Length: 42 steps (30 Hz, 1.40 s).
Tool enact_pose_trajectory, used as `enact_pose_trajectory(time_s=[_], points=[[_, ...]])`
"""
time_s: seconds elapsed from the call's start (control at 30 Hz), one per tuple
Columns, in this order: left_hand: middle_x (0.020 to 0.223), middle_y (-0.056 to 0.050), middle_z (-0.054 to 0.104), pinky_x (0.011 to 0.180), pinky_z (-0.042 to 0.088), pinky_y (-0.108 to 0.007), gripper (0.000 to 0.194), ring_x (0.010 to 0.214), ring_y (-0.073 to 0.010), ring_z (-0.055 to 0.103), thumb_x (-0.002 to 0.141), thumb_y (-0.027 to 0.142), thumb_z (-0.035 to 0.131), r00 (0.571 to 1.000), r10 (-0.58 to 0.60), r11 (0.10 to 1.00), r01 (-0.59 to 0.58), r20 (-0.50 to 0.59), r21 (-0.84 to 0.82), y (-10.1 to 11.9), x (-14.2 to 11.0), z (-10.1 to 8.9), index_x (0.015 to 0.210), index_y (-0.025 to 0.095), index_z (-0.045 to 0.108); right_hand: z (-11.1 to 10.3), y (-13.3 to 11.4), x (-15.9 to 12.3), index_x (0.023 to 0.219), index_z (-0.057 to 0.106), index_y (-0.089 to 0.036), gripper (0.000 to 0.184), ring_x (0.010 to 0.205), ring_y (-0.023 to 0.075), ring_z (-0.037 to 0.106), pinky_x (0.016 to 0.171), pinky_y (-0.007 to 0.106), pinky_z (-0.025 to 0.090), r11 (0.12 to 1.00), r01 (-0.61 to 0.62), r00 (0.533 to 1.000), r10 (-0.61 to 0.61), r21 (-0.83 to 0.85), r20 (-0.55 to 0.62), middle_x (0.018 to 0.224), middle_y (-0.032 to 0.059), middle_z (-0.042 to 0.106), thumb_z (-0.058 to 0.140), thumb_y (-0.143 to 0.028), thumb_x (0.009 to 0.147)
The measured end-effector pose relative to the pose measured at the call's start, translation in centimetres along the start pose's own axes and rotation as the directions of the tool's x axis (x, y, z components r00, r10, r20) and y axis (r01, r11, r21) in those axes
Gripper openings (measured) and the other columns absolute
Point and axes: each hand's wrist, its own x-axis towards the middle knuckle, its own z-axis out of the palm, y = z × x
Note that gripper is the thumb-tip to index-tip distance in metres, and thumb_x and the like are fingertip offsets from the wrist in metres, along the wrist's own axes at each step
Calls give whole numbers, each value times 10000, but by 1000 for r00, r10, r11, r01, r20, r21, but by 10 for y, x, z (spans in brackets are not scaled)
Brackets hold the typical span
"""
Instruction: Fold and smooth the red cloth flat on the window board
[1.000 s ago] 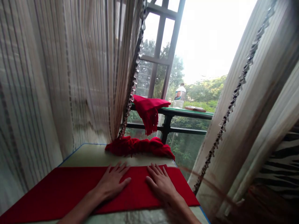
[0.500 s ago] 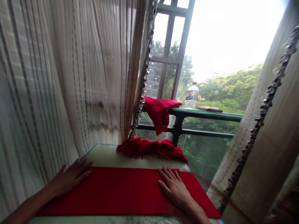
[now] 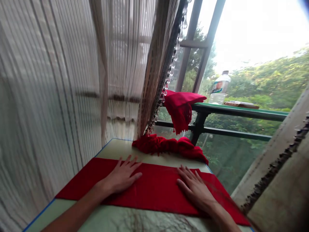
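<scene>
A flat, folded red cloth [image 3: 154, 188] stretches across the table from its left edge to its right edge. On its left-middle part rests my left hand [image 3: 123, 175], palm down with the fingers spread. My right hand [image 3: 194, 187] lies flat on the right part of the same cloth, its fingers stretched toward the far edge. Neither hand grasps anything. Beyond the cloth, a crumpled red fringed scarf [image 3: 169, 146] lies in a heap at the table's far end.
Another red fringed cloth [image 3: 181, 106] hangs over the dark railing [image 3: 236, 112]. On the ledge stand a plastic bottle [image 3: 219, 88] and a flat brown-edged object [image 3: 241, 105]. Sheer curtains [image 3: 60, 80] flank the pale table [image 3: 79, 216] on the left, and a beaded curtain [image 3: 272, 180] on the right.
My left hand has moved right, from the cloth's left end toward its middle. My right hand stays flat on the right part. The view has turned left and tilted.
</scene>
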Motion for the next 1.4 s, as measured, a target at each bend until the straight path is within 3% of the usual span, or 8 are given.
enact_pose_trajectory(time_s=[0.17, 0.3, 0.4, 0.53, 0.8, 1.0, 1.17, 1.4], points=[[1653, -36, 164, 1183, 2, -653, 633, 1528, -322, 62, 1017, 612, 301, 996, 86, 996, -86, -21, -13, 35, 25, 16, 1570, 306, 283, -9, -9, -3, 1537, 329, -243, 660, 1527, 257, 63, 1236, 577, 24, 1000, -1, 1000, 1, -14, -14, 1646, 56, 194, 253, -611, 994], [1655, -44, 153, 1192, 10, -642, 676, 1528, -329, 32, 1015, 629, 263, 994, 104, 993, -106, -34, -43, 52, 49, 28, 1573, 249, 289, -18, -34, 11, 1537, 326, -266, 660, 1529, 223, 52, 1244, 536, 39, 996, 87, 996, -87, 9, 12, 1654, 46, 158, 256, -634, 993], [1652, -49, 174, 1178, 57, -673, 639, 1524, -345, 68, 1028, 582, 250, 995, 99, 993, -101, -31, -55, 57, 71, 36, 1573, 250, 284, -12, -56, 30, 1548, 287, -289, 647, 1529, 208, 68, 1247, 510, 66, 986, 163, 985, -165, 40, 51, 1654, 31, 169, 274, -627, 997], [1644, -72, 212, 1146, 82, -718, 572, 1516, -366, 115, 1043, 474, 267, 994, 105, 993, -107, -26, -54, 52, 88, 39, 1562, 238, 309, 4, -71, 46, 1556, 274, -196, 669, 1528, 250, 108, 1238, 541, 77, 986, 154, 985, -158, 66, 65, 1646, 104, 194, 251, -586, 1012], [1650, -36, 201, 1190, 54, -643, 582, 1527, -321, 84, 1043, 553, 256, 981, 193, 981, -193, -2, -35, 39, 62, 32, 1557, 288, 316, 7, -65, 46, 1563, 256, -227, 707, 1532, 230, 82, 1244, 517, 66, 977, 164, 983, -173, 135, 57, 1655, 78, 182, 209, -651, 999], [1644, -76, 207, 1204, 54, -621, 654, 1528, -320, 81, 1035, 582, 257, 978, 209, 978, -209, -4, -19, 41, 55, 31, 1571, 209, 290, 7, -52, 49, 1561, 262, -215, 720, 1535, 223, 49, 1248, 510, 39, 980, 162, 984, -169, 118, 51, 1660, 59, 150, 233, -657, 992], [1648, -78, 168, 1221, 11, -578, 660, 1534, -280, 51, 1040, 557, 261, 974, 226, 974, -227, -24, -30, 45, 52, 32, 1582, 181, 252, 8, -40, 49, 1547, 303, -189, 722, 1531, 244, 90, 1244, 540, 42, 986, 146, 987, -151, 78, 58, 1645, 93, 202, 250, -646, 991], [1653, -51, 163, 1226, 5, -566, 656, 1535, -268, 53, 1036, 596, 250, 972, 233, 969, -234, -22, -79, 46, 36, 34, 1591, 246, 227, 9, -39, 46, 1496, 415, -286, 633, 1525, 245, 129, 1246, 543, 48, 983, 178, 982, -181, 50, 59, 1624, 42, 284, 286, -645, 991]])
